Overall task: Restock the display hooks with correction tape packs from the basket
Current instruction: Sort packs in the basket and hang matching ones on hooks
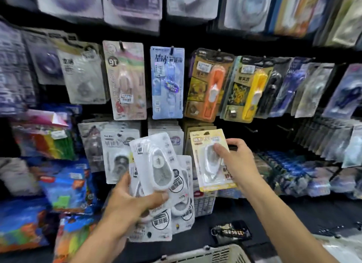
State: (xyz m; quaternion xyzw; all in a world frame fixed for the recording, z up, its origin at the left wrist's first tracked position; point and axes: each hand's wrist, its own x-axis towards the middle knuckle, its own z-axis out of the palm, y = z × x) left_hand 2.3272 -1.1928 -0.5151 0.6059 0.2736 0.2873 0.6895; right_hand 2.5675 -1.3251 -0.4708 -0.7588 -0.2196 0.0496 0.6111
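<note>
Currently the left hand grips a fanned stack of white correction tape packs low in the middle of the view, in front of the display wall. Its thumb lies curled across the front of the top pack, and the other fingers are hidden behind the stack. The packs overlap one another and lean slightly to the left.

The right hand holds a single yellow-backed pack just to the right of the stack. The thumb presses on the clear blister at the front, and the remaining fingers curl round the right edge to the back of the card. This pack stands nearly upright, its top edge overlapping a hanging row of the same yellow cards behind it.

Above both hands, one row of hooks carries a pink pack, a blue pack, an orange pack and a yellow pack, side by side. Further rows to the right and above are blurred.

The rim of a pale slotted basket shows at the bottom edge, between the two forearms; its contents are out of view. A black key tag lies on the dark shelf just above the basket. Coloured packets fill the left side.
</note>
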